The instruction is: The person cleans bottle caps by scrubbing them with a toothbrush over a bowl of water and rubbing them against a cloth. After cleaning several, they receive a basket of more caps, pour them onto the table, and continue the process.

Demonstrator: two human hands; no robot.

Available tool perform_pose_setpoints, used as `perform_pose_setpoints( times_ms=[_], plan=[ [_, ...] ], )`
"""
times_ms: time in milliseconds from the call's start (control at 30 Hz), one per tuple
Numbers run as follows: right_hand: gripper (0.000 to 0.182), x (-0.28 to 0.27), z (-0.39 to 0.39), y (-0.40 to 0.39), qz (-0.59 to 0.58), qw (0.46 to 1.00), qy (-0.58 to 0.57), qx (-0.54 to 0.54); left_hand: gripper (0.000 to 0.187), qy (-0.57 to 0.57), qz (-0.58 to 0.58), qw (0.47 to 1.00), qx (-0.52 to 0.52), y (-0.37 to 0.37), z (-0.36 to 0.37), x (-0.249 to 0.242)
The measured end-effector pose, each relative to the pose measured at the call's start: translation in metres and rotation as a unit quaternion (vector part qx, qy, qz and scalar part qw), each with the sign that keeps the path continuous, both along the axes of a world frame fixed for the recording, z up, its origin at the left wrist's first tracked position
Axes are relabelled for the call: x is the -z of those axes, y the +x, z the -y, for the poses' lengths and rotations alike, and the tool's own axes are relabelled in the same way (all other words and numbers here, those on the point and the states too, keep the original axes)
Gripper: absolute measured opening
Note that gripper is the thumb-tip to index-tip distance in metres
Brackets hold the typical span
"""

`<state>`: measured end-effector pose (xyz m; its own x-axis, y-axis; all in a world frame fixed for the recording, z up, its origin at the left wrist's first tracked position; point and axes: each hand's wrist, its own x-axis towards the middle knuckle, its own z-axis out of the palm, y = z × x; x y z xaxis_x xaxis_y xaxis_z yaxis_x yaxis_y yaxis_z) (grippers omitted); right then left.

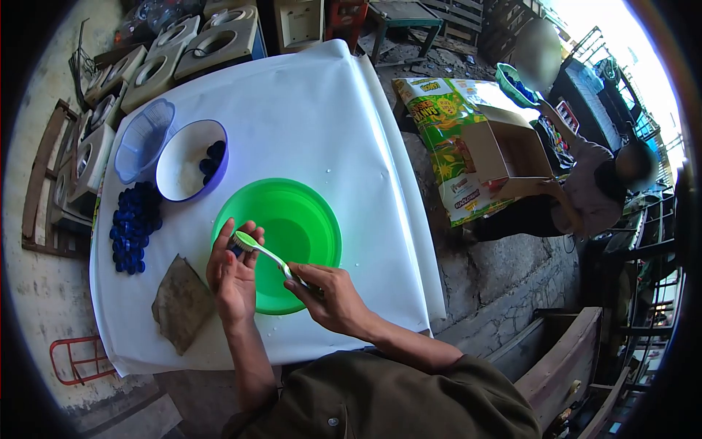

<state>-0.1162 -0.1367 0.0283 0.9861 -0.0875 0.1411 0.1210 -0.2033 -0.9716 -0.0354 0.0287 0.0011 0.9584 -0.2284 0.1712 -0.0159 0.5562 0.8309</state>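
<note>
My right hand [333, 296] is closed round the handle of a green and white toothbrush [267, 254]. The brush head meets the fingers of my left hand [235, 282], which is turned palm up. A small dark blue bottle cap [236, 249] is pinched in those fingers, partly hidden by the brush. Both hands are above the near left side of a bright green basin [314, 219]. Left of it stands a white bowl with a purple outside [183, 157], with several dark blue caps in it. A pile of blue caps [135, 219] lies on the white-covered table.
A translucent blue basket [144, 143] stands behind the cap pile. A brown-grey cloth [183, 304] lies near the table's front edge. At the right, another person [585, 183] holds a green basket [515, 86] near a cardboard box [504, 150]. Washing machine parts [219, 44] line the back left.
</note>
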Motion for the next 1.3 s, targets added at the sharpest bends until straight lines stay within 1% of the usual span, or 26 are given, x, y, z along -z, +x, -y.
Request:
perform_pose_setpoints(
  times_ms=[100, 133, 167, 233, 300, 333, 400, 433, 533, 567, 600, 633, 667, 700, 733, 800, 833, 933, 967, 1000, 1067, 1133, 1200, 1233, 1267, 1300],
  plan=[
    [0.022, -0.007, 0.002, 0.001, -0.018, 1.0, -0.001, 0.004, 0.061, 0.002, -0.003, 0.999, 0.053, -0.006, 0.0, -0.003],
    [0.022, -0.007, 0.001, 0.001, -0.02, 1.0, 0.0, 0.003, 0.062, -0.009, -0.014, 0.999, 0.047, -0.007, 0.003, -0.003],
    [0.022, -0.001, -0.001, 0.0, 0.006, 1.0, 0.006, 0.009, 0.063, -0.023, -0.009, 0.999, 0.044, -0.007, 0.003, -0.003],
    [0.022, 0.001, -0.001, -0.004, -0.019, 1.0, 0.001, 0.004, 0.064, -0.033, -0.009, 0.999, 0.02, -0.005, 0.002, 0.0],
    [0.021, 0.004, -0.001, -0.006, -0.026, 1.0, -0.002, 0.004, 0.065, -0.032, -0.007, 0.999, 0.042, -0.007, 0.002, 0.003],
    [0.02, 0.001, 0.0, -0.007, -0.048, 0.999, -0.01, 0.002, 0.065, -0.024, -0.003, 0.998, 0.061, -0.009, 0.001, 0.004],
    [0.019, 0.0, 0.002, -0.006, -0.05, 0.999, -0.014, -0.012, 0.066, -0.037, 0.012, 0.997, 0.06, -0.013, 0.002, 0.003],
    [0.018, -0.001, 0.003, -0.006, -0.051, 0.998, -0.039, -0.021, 0.061, -0.043, 0.008, 0.998, 0.035, -0.013, 0.001, 0.001],
    [0.019, 0.003, 0.008, -0.008, 0.045, 0.992, -0.115, 0.041, 0.055, 0.011, 0.001, 0.994, -0.105, -0.007, -0.009, 0.002],
    [0.021, 0.004, 0.01, -0.009, 0.066, 0.981, -0.167, 0.075, 0.048, 0.039, 0.013, 0.989, -0.142, -0.006, -0.012, 0.003],
    [0.022, 0.004, 0.014, -0.01, 0.03, 0.976, -0.208, 0.048, 0.043, 0.048, 0.011, 0.987, -0.154, -0.004, -0.018, 0.009],
    [0.024, 0.004, 0.018, -0.012, -0.009, 0.968, -0.248, 0.024, 0.036, 0.024, 0.003, 0.989, -0.144, -0.003, -0.021, 0.011],
    [0.025, 0.005, 0.021, -0.014, -0.051, 0.958, -0.284, 0.001, 0.03, 0.035, -0.017, 0.99, -0.135, -0.005, -0.02, 0.009],
    [0.025, 0.009, 0.021, -0.016, -0.042, 0.961, -0.272, 0.008, 0.025, 0.015, -0.022, 0.994, -0.102, -0.007, -0.023, 0.014],
    [0.026, 0.001, 0.019, -0.017, -0.052, 0.964, -0.261, 0.025, 0.021, -0.005, -0.025, 0.997, -0.073, -0.008, -0.025, 0.018],
    [0.028, 0.004, 0.027, -0.016, -0.076, 0.958, -0.273, -0.038, 0.021, -0.008, -0.03, 0.998, -0.064, -0.011, -0.019, 0.02],
    [0.028, 0.003, 0.028, -0.016, -0.06, 0.967, -0.247, -0.02, 0.022, -0.007, -0.032, 0.998, -0.06, -0.014, -0.018, 0.019],
    [0.03, -0.001, 0.03, -0.011, -0.003, 0.986, -0.166, 0.026, 0.026, 0.153, -0.055, 0.984, -0.071, -0.028, -0.001, 0.003],
    [0.032, -0.007, 0.026, -0.011, 0.013, 0.99, -0.132, 0.037, 0.032, 0.191, -0.072, 0.977, -0.058, -0.036, 0.011, -0.009],
    [0.033, -0.012, 0.023, -0.011, 0.031, 0.993, -0.099, 0.048, 0.034, 0.206, -0.074, 0.976, -0.008, -0.039, 0.019, -0.017],
    [0.03, -0.018, 0.015, -0.011, 0.052, 0.997, -0.05, 0.025, 0.03, 0.195, -0.071, 0.978, 0.024, -0.044, 0.037, -0.021],
    [0.029, -0.016, 0.007, -0.012, 0.048, 0.998, -0.039, 0.01, 0.028, 0.202, -0.079, 0.976, 0.002, -0.043, 0.049, -0.02],
    [0.027, -0.017, 0.01, -0.014, 0.035, 0.997, -0.063, 0.012, 0.028, 0.201, -0.099, 0.974, -0.041, -0.04, 0.053, -0.021],
    [0.026, -0.017, 0.01, -0.012, 0.033, 0.997, -0.072, -0.001, 0.029, 0.224, -0.081, 0.968, -0.075, -0.037, 0.055, -0.02],
    [0.023, -0.019, 0.014, -0.008, 0.017, 0.995, -0.097, -0.019, 0.029, 0.211, -0.055, 0.973, -0.078, -0.031, 0.047, -0.005],
    [0.022, -0.024, 0.019, -0.004, -0.018, 0.993, -0.111, -0.036, 0.03, 0.241, -0.036, 0.966, -0.084, -0.027, 0.042, -0.002]
  ],
)
